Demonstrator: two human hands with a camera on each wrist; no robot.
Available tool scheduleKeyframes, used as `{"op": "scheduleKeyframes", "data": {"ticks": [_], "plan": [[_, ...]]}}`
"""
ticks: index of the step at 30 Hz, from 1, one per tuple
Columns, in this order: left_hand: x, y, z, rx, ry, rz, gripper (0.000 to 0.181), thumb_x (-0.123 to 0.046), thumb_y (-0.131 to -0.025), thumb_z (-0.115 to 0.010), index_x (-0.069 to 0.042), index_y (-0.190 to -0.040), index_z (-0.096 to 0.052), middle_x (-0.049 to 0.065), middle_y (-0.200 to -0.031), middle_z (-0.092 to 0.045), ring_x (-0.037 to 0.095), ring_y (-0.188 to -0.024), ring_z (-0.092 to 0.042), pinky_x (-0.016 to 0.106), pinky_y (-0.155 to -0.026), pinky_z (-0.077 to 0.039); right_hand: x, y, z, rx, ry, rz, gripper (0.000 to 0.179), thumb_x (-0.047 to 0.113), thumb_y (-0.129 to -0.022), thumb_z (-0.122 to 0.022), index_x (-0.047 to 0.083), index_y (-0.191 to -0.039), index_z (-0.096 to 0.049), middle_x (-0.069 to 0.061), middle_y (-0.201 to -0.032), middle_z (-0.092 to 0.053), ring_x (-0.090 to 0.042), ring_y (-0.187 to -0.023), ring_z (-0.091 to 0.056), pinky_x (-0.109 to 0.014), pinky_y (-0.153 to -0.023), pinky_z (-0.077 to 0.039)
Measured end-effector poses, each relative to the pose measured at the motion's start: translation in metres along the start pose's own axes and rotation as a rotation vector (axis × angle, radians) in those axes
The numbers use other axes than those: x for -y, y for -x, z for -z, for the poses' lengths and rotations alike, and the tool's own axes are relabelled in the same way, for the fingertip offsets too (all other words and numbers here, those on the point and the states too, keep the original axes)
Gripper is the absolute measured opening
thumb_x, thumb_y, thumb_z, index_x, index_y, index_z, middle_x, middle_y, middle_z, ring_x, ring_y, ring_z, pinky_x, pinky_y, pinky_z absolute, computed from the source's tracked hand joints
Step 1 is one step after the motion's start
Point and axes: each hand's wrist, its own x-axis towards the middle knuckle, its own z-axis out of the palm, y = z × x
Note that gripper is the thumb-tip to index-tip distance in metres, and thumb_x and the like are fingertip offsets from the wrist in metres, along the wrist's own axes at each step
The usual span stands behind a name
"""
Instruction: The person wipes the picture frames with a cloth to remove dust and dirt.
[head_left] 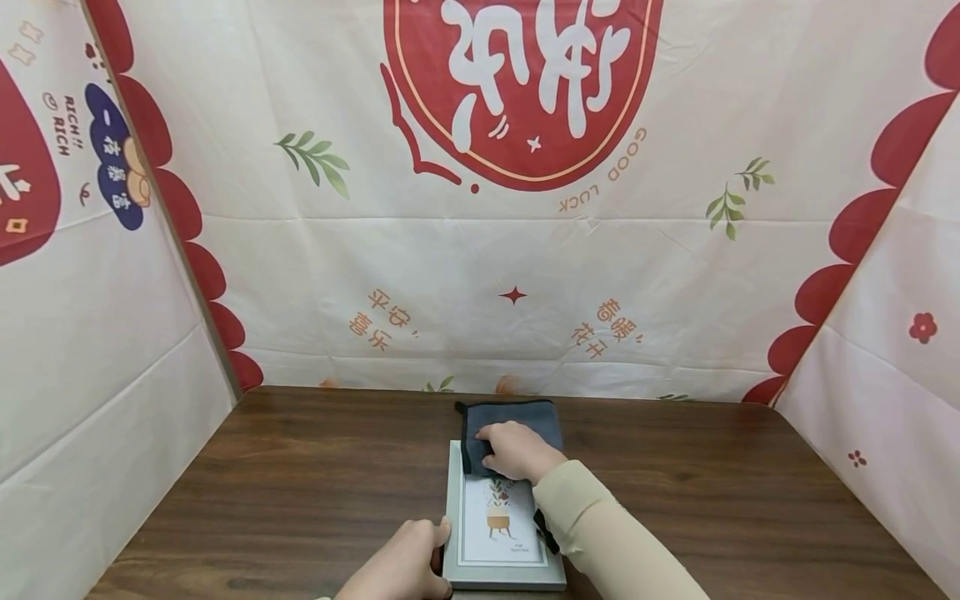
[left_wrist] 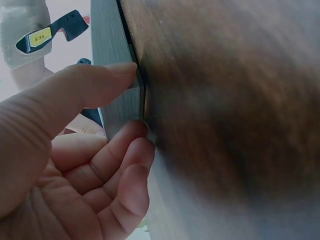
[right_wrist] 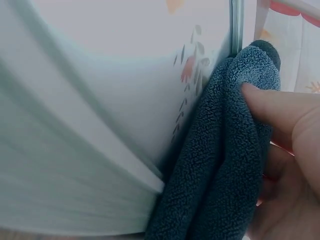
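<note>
A pale grey-green picture frame (head_left: 454, 508) lies on the wooden table, with a plant-pot drawing (head_left: 498, 522) inside it. My left hand (head_left: 397, 562) grips the frame's near left corner; in the left wrist view its thumb (left_wrist: 112, 75) presses the frame's side (left_wrist: 107, 35) and the fingers curl beside it. Over the far end of the frame, my right hand (head_left: 517, 450) holds a blue-grey cloth (head_left: 525, 412) with a dark border. The right wrist view shows the cloth (right_wrist: 215, 160) folded over, the thumb (right_wrist: 265, 102) on top. Part of the drawing is hidden under cloth and hand.
Brown wooden table (head_left: 322, 467) stretches to both sides of the frame. A printed white curtain (head_left: 450, 275) hangs at the back, with side curtains (head_left: 97, 333) left and right. A black device with a yellow label (left_wrist: 50, 35) sits at the right sleeve.
</note>
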Motion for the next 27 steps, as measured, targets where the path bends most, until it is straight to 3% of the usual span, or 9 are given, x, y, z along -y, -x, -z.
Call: {"op": "scheduleKeyframes", "data": {"ticks": [5, 12, 21, 27], "plan": [[-0.0006, 0.0001, 0.0001, -0.004, -0.014, -0.006, 0.056, 0.0, -0.064, -0.074, 0.008, -0.117, -0.059, -0.006, -0.068, -0.051, 0.002, -0.053, -0.042, 0.02, -0.048, -0.038, 0.0027, -0.0023, -0.0017, 0.005, 0.002, 0.008, 0.037, 0.018, -0.086, -0.067, 0.009, -0.122, -0.062, -0.01, -0.121, -0.064, -0.028, -0.11, -0.06, -0.042, -0.091, -0.048], [-0.0016, -0.0004, 0.0008, 0.018, 0.013, 0.022, 0.063, 0.0, -0.065, -0.074, 0.011, -0.125, -0.054, 0.0, -0.082, -0.061, 0.004, -0.055, -0.044, 0.021, -0.05, -0.039, 0.0056, -0.0036, -0.0021, 0.001, 0.004, 0.016, 0.037, 0.018, -0.086, -0.067, 0.008, -0.122, -0.062, -0.01, -0.121, -0.064, -0.028, -0.11, -0.06, -0.041, -0.091, -0.048], [-0.0014, -0.0003, 0.0013, 0.016, 0.004, 0.003, 0.061, 0.0, -0.066, -0.074, 0.011, -0.123, -0.056, -0.005, -0.072, -0.055, 0.003, -0.054, -0.043, 0.021, -0.049, -0.039, 0.0053, -0.0059, -0.0028, 0.007, -0.01, 0.009, 0.036, 0.018, -0.089, -0.063, 0.01, -0.124, -0.061, -0.009, -0.121, -0.064, -0.026, -0.112, -0.06, -0.041, -0.092, -0.048], [-0.0007, -0.0004, 0.0011, 0.017, 0.014, 0.011, 0.063, 0.001, -0.065, -0.073, 0.012, -0.124, -0.054, 0.007, -0.087, -0.066, 0.004, -0.053, -0.044, 0.021, -0.049, -0.039, 0.008, -0.0058, -0.0031, 0.024, -0.008, 0.016, 0.035, 0.017, -0.09, -0.061, 0.01, -0.125, -0.06, -0.009, -0.123, -0.063, -0.026, -0.112, -0.06, -0.041, -0.092, -0.048]]}}
